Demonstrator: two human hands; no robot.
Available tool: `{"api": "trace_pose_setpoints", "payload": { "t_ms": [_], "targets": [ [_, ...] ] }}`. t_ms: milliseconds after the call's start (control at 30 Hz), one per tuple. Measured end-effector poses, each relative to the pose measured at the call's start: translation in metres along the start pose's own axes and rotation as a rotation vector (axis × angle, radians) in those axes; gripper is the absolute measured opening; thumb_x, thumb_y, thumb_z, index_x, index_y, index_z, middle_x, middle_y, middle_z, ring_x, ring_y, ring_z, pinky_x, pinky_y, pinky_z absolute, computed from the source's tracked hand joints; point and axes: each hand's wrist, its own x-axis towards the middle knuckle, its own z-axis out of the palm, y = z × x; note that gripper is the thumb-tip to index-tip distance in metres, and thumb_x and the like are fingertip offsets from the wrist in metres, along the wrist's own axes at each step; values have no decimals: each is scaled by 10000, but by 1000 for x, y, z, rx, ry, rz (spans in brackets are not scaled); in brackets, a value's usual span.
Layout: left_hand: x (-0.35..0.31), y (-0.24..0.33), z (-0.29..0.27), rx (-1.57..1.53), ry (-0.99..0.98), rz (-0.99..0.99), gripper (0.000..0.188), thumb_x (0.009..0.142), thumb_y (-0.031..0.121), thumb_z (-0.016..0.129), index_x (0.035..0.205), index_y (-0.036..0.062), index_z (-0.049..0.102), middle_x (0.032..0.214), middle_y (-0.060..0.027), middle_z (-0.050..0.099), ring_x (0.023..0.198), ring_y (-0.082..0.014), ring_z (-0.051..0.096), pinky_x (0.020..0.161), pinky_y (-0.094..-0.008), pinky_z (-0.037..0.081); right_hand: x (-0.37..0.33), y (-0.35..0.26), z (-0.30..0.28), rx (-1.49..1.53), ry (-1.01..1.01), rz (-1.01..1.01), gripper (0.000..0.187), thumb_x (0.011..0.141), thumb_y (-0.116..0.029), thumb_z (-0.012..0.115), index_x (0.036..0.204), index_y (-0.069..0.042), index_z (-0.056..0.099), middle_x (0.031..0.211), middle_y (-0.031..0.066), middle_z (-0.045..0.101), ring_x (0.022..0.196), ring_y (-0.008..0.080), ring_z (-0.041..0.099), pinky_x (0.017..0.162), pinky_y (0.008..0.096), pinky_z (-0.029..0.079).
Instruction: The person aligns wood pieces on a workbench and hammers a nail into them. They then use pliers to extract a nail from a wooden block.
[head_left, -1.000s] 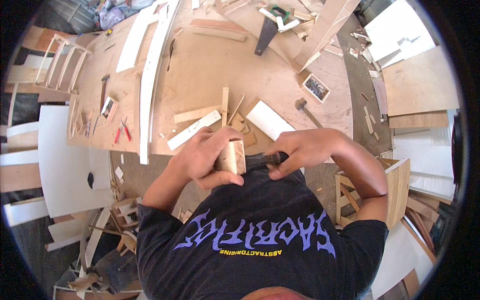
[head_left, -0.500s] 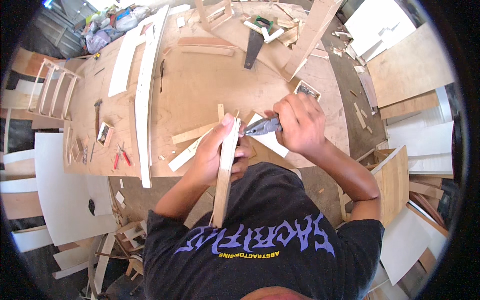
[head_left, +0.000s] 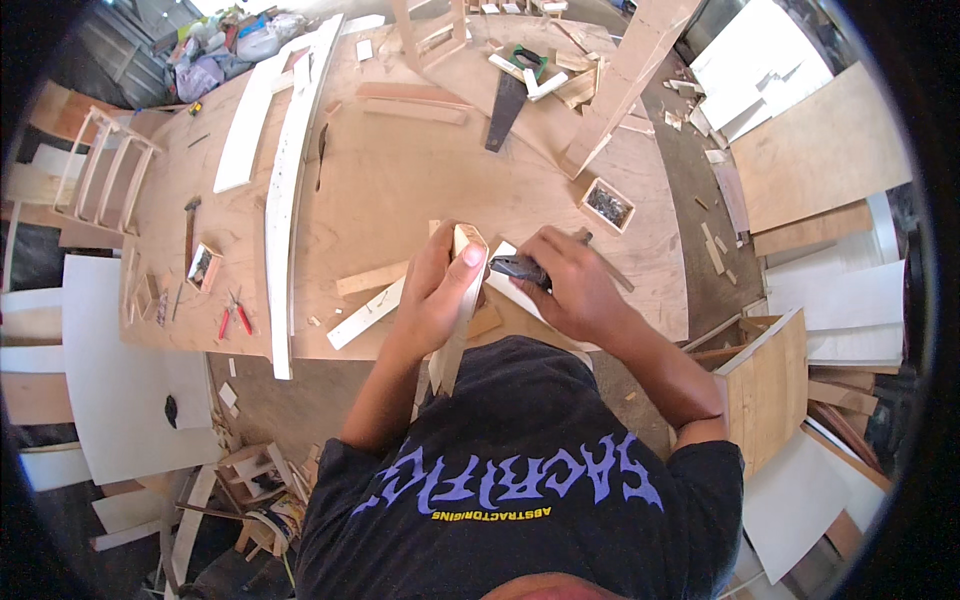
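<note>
My left hand (head_left: 425, 300) is closed around a narrow length of wood (head_left: 450, 355), its thumb pressed near the upper end. The wood stands tilted, with its lower end close to my dark shirt. In my right hand (head_left: 580, 285) are dark grey pliers (head_left: 518, 268), their jaws pointing left against or very near the wood's side, just below its top. Whether the jaws grip anything there is too small to tell. Beneath my hands lie a white strip (head_left: 365, 312) and a pale wooden strip (head_left: 370, 278) on the workbench (head_left: 380, 180).
A small wooden box of dark bits (head_left: 607, 205) sits beyond my right hand. Farther off lies a handsaw (head_left: 507, 105) near an upright wooden frame (head_left: 625, 85). Leftward are long white boards (head_left: 287, 225), red-handled pliers (head_left: 236, 316), a hammer (head_left: 191, 225) and another small box (head_left: 203, 268).
The wood has turned so that its upper end faces me more and its lower end has risen. My right hand has moved left and lower with the pliers, uncovering the far box.
</note>
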Motion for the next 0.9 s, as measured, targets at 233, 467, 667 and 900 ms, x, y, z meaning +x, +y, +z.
{"api": "trace_pose_setpoints", "payload": {
  "t_ms": [233, 467, 667, 900],
  "targets": [
    [-7, -12, 25, 0, 154, 261, 523, 1016, 484, 550, 1175, -14, 550, 854, -74, 585, 778, -170, 555, 702, -332, 451, -19, -11, 24, 411, -154, 257, 325, 970, -278, 695, 1103, 16, 652, 961, 218, 639, 873, 406, 640, 776, 446, 511],
    [-18, -20, 6, -351, -69, 77, 600, 1004, 549, 525, 1251, 3, 551, 795, -11, 499, 605, -77, 401, 546, -241, 299, -41, -21, 31, 551, -135, 425, 321, 1002, -240, 670, 1178, 27, 655, 1041, 215, 724, 973, 328, 705, 887, 412, 535],
    [-21, -10, 8, -208, -142, 189, 833, 915, 599, 555, 1403, -75, 511, 824, -11, 468, 761, -125, 424, 704, -288, 331, -66, -24, 33, 836, -136, 431, 310, 1035, -226, 617, 1188, 38, 669, 1029, 98, 721, 1009, 179, 663, 916, 335, 512],
    [-26, -20, 16, -294, -194, 153, 961, 868, 678, 528, 1391, -129, 540, 800, -18, 477, 718, -127, 426, 664, -277, 336, -77, -35, 13, 839, -321, 695, 331, 1046, -285, 598, 1081, 39, 658, 1000, 111, 716, 768, 144, 702, 624, 240, 492]
  ]
}}
